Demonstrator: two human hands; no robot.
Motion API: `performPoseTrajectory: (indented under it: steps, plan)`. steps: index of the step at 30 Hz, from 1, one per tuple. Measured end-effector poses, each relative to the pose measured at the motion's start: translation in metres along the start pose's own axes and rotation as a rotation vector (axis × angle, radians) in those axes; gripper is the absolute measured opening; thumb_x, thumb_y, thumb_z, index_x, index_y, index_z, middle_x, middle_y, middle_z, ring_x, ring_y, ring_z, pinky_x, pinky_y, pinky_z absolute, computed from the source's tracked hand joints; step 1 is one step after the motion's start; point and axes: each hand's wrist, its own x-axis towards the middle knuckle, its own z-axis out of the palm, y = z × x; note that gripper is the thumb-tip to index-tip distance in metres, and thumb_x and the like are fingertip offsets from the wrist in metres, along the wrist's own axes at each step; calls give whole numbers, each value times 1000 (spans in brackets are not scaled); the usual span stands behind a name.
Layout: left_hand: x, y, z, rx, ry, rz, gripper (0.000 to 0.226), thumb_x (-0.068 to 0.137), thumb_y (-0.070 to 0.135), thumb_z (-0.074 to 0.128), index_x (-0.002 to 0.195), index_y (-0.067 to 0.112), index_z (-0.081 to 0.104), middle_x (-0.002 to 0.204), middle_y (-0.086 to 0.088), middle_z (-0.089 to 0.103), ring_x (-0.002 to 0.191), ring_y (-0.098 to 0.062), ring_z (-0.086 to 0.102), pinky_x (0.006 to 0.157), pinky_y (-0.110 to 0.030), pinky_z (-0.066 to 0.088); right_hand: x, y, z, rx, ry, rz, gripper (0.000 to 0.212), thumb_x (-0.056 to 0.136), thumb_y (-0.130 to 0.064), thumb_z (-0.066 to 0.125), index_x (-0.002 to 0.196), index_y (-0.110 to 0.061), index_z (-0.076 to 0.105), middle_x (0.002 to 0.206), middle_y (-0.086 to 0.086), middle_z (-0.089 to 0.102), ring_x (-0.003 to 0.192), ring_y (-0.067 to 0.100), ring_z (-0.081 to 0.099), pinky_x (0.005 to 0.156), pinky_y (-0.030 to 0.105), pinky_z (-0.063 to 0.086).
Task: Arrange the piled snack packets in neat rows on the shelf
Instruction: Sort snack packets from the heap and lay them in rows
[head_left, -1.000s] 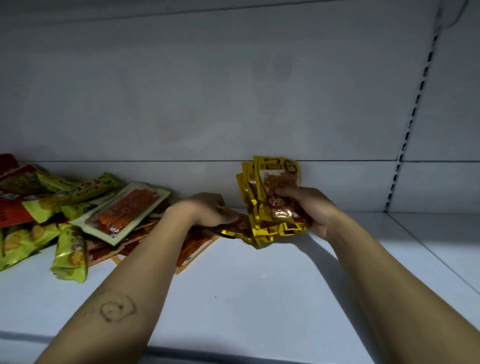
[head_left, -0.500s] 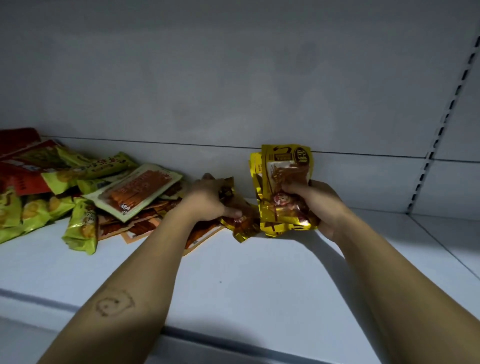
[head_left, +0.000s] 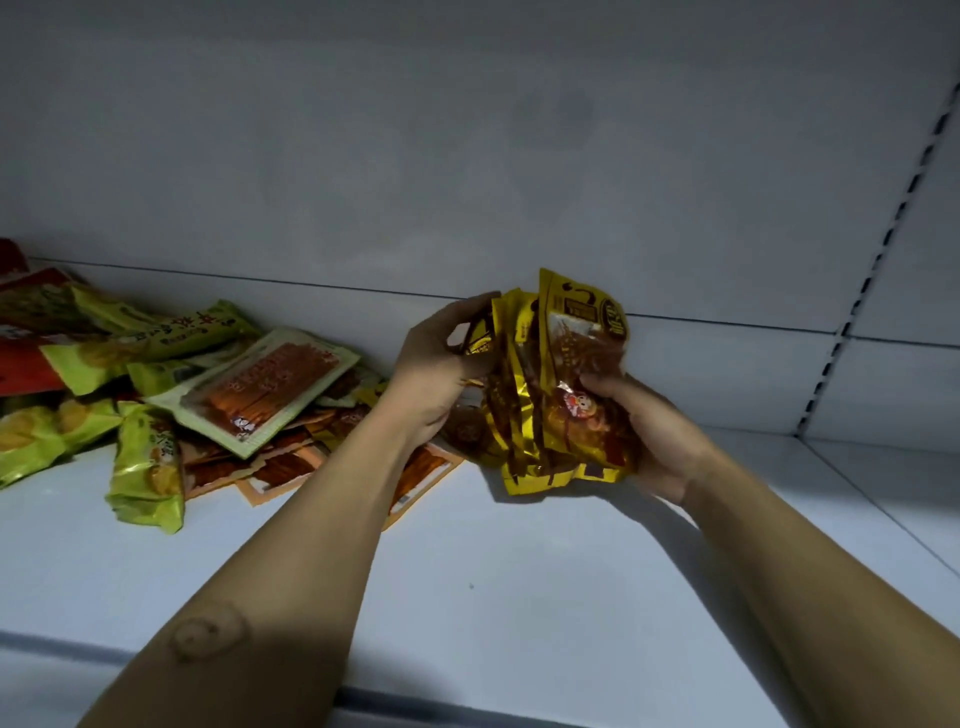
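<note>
A bunch of yellow-gold snack packets stands upright just above the white shelf, near its back wall. My right hand grips the bunch from the right, thumb across the front packet. My left hand holds a gold packet against the bunch's left side, fingers curled over its top edge. A loose pile of packets lies on the shelf to the left: green ones, red ones and flat orange ones.
A green packet lies at the pile's front edge. The shelf's back wall rises right behind the hands. A slotted upright runs down the wall at the right. The shelf's front lip is near my elbows.
My left hand has lifted a gold packet from beside the pile and brought it up against the bunch in my right hand. The bunch stayed about where it was.
</note>
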Motion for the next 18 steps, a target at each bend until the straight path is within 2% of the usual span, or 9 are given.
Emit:
performPoseTrajectory:
  steps: [2,4,5,7,8,10,13,16,18]
  plan:
    - [0,4,0,51,26,55,62,71,-25,66,118,16,68,115,-6,72,101,-29,71,84,-49,60,1,-2,2,-29,28,-54,52,75,-28,66,126,-14,61,114,12,72,102,29,71,88,43,57]
    - [-1,7,-1,190,89,135,44,81,-11,71,116,17,67,114,-3,70,97,-21,71,82,-31,60,2,-2,4,-41,97,-111,51,78,-26,68,127,-13,60,113,12,73,101,29,71,87,44,57]
    - [-1,6,-5,322,140,190,34,87,-1,70,116,16,67,116,-3,68,98,-18,69,80,-23,57,3,-3,6,-32,145,-142,45,82,-23,68,125,-13,61,111,12,73,97,28,72,83,41,58]
    - [-1,3,-15,690,213,241,25,93,14,65,118,15,67,119,-5,64,102,-20,65,78,-23,50,5,-5,6,10,254,-188,31,90,-19,63,121,-11,63,106,12,75,91,27,73,77,38,59]
    - [-1,0,-21,888,219,191,25,94,21,63,119,16,65,119,-6,63,103,-23,64,79,-25,49,6,-7,4,27,299,-198,29,92,-20,62,120,-11,63,105,11,75,90,26,74,76,37,59]
    - [-3,-2,-30,1215,192,-49,37,96,38,57,125,16,57,122,-10,62,107,-30,61,82,-33,50,5,-9,0,35,349,-201,29,93,-23,62,120,-12,63,103,9,76,90,26,74,76,38,58]
    - [-7,0,-31,1393,140,-384,66,94,62,48,135,11,39,133,-14,55,120,-35,55,88,-39,46,4,-11,-6,36,360,-203,24,93,-23,62,115,-14,64,101,8,76,88,26,74,78,39,57]
    - [-5,-1,-25,1475,95,-462,76,88,71,47,139,15,38,137,-12,52,124,-34,53,84,-38,41,7,-8,-3,30,354,-184,22,93,-22,62,112,-13,66,101,10,76,88,27,74,79,40,58]
    - [-5,-2,-18,1503,83,-457,72,88,69,51,136,17,45,137,-11,54,125,-33,53,84,-37,41,9,-4,1,31,334,-164,24,92,-20,62,113,-11,66,102,13,75,88,29,74,78,41,59]
